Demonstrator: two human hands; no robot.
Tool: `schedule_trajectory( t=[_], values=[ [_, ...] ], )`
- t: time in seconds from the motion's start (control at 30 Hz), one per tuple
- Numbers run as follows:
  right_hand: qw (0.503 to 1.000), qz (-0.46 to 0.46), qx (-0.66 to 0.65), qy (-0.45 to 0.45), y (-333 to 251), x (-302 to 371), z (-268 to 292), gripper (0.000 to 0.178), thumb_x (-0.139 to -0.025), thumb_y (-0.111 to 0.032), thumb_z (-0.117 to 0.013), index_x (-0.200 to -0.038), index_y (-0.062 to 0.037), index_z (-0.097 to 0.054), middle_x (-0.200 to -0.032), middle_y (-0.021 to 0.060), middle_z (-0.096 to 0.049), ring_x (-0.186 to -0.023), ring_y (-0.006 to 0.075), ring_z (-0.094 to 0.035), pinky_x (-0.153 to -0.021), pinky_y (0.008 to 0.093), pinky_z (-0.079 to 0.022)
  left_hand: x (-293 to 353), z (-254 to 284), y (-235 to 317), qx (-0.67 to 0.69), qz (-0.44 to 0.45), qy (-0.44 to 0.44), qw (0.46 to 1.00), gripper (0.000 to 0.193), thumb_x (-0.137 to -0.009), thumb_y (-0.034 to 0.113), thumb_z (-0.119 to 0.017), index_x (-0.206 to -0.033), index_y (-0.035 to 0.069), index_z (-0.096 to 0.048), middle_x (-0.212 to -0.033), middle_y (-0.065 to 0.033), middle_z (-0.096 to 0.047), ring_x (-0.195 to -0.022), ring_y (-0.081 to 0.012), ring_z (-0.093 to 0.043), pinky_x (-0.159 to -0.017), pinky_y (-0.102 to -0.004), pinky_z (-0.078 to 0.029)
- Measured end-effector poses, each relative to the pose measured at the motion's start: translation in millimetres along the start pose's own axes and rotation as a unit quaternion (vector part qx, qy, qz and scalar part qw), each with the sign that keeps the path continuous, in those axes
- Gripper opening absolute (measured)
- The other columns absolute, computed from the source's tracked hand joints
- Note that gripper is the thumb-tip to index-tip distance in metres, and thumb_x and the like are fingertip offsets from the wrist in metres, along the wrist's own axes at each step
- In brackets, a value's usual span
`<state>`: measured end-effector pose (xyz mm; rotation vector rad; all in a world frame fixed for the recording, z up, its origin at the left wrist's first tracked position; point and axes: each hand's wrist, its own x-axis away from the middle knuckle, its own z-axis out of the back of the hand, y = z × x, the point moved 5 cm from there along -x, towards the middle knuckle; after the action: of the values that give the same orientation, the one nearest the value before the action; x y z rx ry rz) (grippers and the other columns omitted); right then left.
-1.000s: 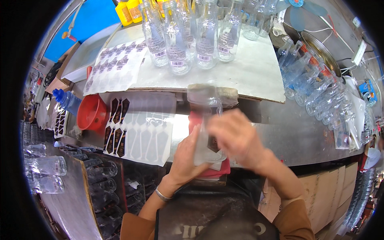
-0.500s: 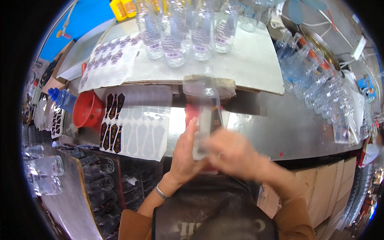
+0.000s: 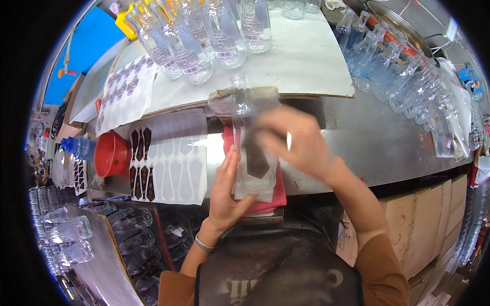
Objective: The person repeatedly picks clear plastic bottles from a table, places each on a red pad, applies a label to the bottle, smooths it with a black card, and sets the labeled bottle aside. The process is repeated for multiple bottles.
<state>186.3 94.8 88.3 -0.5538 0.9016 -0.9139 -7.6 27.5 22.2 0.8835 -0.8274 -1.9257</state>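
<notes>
A clear glass bottle [image 3: 240, 120] lies on its back in front of me, its neck resting on a rolled cloth [image 3: 265, 97]. On its upper side is a dark tie-shaped label [image 3: 256, 160]. My left hand [image 3: 224, 188] grips the bottle's lower body, fingers along its left side and thumb near the base. Over the label's upper part is my right hand [image 3: 293, 135], bent and smeared by motion; its fingertips are too blurred to read. Left of the bottle lies a backing sheet [image 3: 196, 178] with several dark labels [image 3: 143, 181] and many bare label outlines.
Labelled upright bottles [image 3: 224, 41] stand on the white board [image 3: 306, 66] ahead, beside a printed label sheet [image 3: 127, 84]. A red bowl [image 3: 111, 155] sits at left. More bottles [image 3: 393, 76] lean at right. Cardboard boxes [image 3: 408, 219] stand below the bench at right.
My right hand has moved up from the bottle's base to the label's upper part. My left hand remains on the bottle. The whole view has shifted slightly.
</notes>
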Motion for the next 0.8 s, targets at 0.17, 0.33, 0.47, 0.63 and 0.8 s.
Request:
schedule_trajectory(
  t=[0.17,0.33,0.47,0.63,0.8],
  values=[
    [0.991,0.121,-0.038,0.053,7.1,19.6,-1.4,0.028,-0.076,-0.004,-0.073,-0.104,-0.0052,-0.069,-0.112,0.0128,-0.071,-0.104,0.0315,-0.066,-0.089,0.0400,-0.053,-1.1,0.0,-8.1,0.029,-0.004,-0.008,1.000,0.098,-0.071,-0.003,-0.076,-0.157,-0.003,-0.030,-0.158,-0.0216,-0.038,-0.147,-0.0335,-0.038,-0.119,-0.0406,-0.032],
    [0.985,0.003,-0.125,-0.115,-23.5,119.0,-15.0,0.031,-0.077,-0.001,-0.072,-0.108,-0.0055,-0.068,-0.103,0.0120,-0.070,-0.095,0.0307,-0.067,-0.086,0.0395,-0.053,5.1,0.7,-18.7,0.036,-0.006,-0.016,0.999,0.097,-0.072,-0.002,-0.077,-0.157,-0.003,-0.029,-0.159,-0.0247,-0.035,-0.147,-0.0370,-0.037,-0.119,-0.0402,-0.033],
    [0.966,-0.179,-0.185,-0.028,-13.0,109.1,1.5,0.028,-0.092,-0.005,-0.065,-0.119,0.0001,-0.069,-0.099,0.0118,-0.071,-0.091,0.0177,-0.066,-0.085,0.0309,-0.052,5.1,-2.2,-13.6,0.027,0.012,-0.018,0.999,0.097,-0.074,0.003,-0.078,-0.157,-0.004,-0.027,-0.160,-0.0259,-0.034,-0.149,-0.0366,-0.034,-0.120,-0.0425,-0.031],
    [0.919,-0.309,-0.245,0.022,26.5,93.7,-15.6,0.026,-0.101,-0.015,-0.059,-0.118,0.0022,-0.066,-0.080,0.0018,-0.063,-0.077,0.0092,-0.056,-0.068,0.0260,-0.046,-10.9,-0.5,1.0,0.093,0.053,0.014,0.994,0.089,-0.085,0.012,-0.072,-0.157,-0.006,-0.023,-0.161,-0.0263,-0.031,-0.151,-0.0365,-0.028,-0.123,-0.0442,-0.021],
    [0.942,-0.305,-0.141,-0.009,18.1,76.3,-40.8,0.035,-0.097,-0.026,-0.067,-0.119,0.0005,-0.065,-0.062,0.0018,-0.052,-0.059,0.0091,-0.045,-0.057,0.0289,-0.040,-23.1,-18.1,-5.3,0.070,0.073,0.037,0.994,0.071,-0.108,0.037,-0.036,-0.158,-0.008,-0.015,-0.164,-0.0233,-0.026,-0.155,-0.0353,-0.017,-0.125,-0.0461,-0.007]
  ],
)
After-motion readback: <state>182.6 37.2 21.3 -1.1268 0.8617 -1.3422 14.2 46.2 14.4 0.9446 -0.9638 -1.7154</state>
